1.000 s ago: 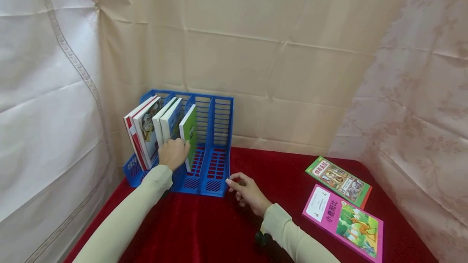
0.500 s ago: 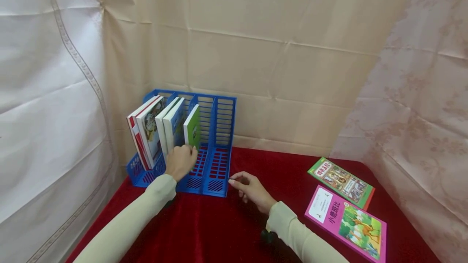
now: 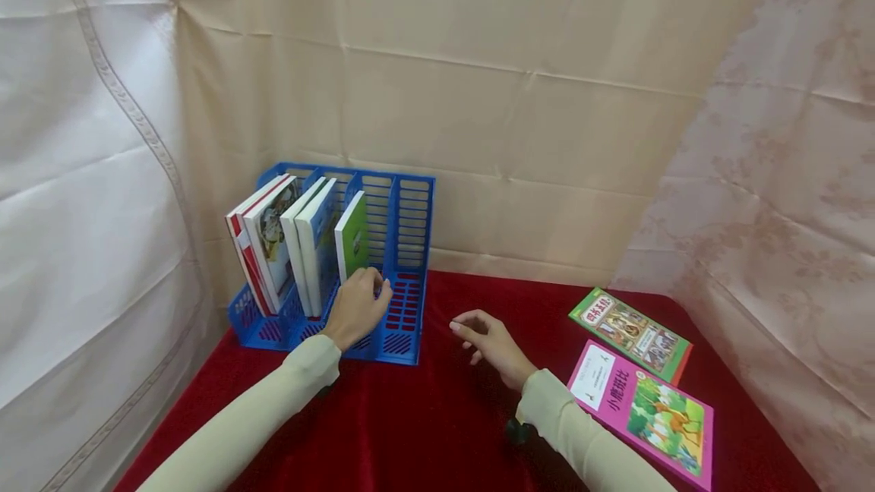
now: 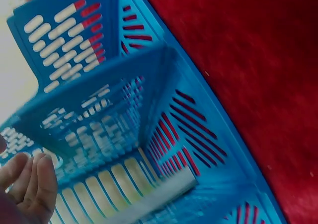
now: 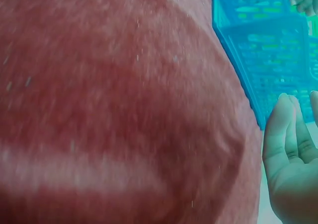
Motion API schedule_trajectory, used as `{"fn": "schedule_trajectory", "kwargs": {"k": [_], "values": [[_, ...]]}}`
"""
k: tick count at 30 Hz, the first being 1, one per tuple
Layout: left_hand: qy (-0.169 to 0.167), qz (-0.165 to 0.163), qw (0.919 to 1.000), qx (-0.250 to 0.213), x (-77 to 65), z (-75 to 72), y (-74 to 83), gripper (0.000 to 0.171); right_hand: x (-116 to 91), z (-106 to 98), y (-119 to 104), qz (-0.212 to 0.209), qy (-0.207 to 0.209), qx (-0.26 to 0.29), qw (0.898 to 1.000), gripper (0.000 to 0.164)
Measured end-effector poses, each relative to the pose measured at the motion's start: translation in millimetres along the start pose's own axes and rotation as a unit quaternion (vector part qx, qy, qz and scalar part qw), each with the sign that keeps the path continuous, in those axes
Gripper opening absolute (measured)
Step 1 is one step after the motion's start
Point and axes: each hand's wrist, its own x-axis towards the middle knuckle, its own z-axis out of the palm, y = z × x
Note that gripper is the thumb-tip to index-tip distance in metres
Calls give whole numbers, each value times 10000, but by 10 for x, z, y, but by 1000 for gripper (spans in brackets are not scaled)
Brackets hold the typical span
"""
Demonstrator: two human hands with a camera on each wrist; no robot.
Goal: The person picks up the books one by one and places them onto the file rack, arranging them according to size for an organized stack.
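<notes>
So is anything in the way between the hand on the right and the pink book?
No. The right hand hovers open above the red cloth, and only bare cloth lies between it and the pink book.

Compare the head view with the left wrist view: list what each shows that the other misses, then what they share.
Only the head view: the books standing in the blue file rack, the green book and pink book lying flat on the red cloth, and the right hand held apart from the rack. Only the left wrist view: a close look down into the rack's slotted compartments. Both: the rack, the red cloth, and the left hand at the rack.
</notes>
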Motion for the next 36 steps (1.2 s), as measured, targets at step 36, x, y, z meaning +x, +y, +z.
{"fn": "schedule_trajectory", "kwargs": {"k": [36], "values": [[-396, 1507, 9878, -66, -43, 563, 619, 17, -329, -658, 185, 223, 481, 28, 9986, 40]]}}
